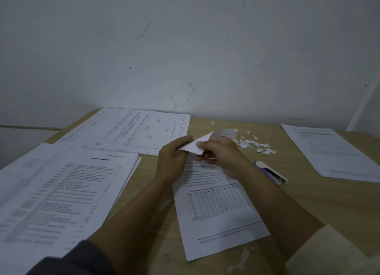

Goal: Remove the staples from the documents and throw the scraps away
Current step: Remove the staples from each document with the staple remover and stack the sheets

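Observation:
A printed document (218, 211) with a table lies on the wooden table in front of me. Its upper corner (198, 144) is folded up and lifted off the table. My left hand (173, 157) pinches that corner from the left, and my right hand (221, 155) pinches it from the right. No staple is visible between the fingers. A pile of small white paper scraps (255, 146) lies just behind my right hand. A blue and white stapler (270, 172) rests on the table right of my right forearm.
Stacks of printed sheets (55, 192) cover the table's left side, with more sheets (133, 130) at the back left. Another document (333, 151) lies at the far right. A white wall (185, 48) stands behind the table. A pale cloth (329, 254) sits at the bottom right.

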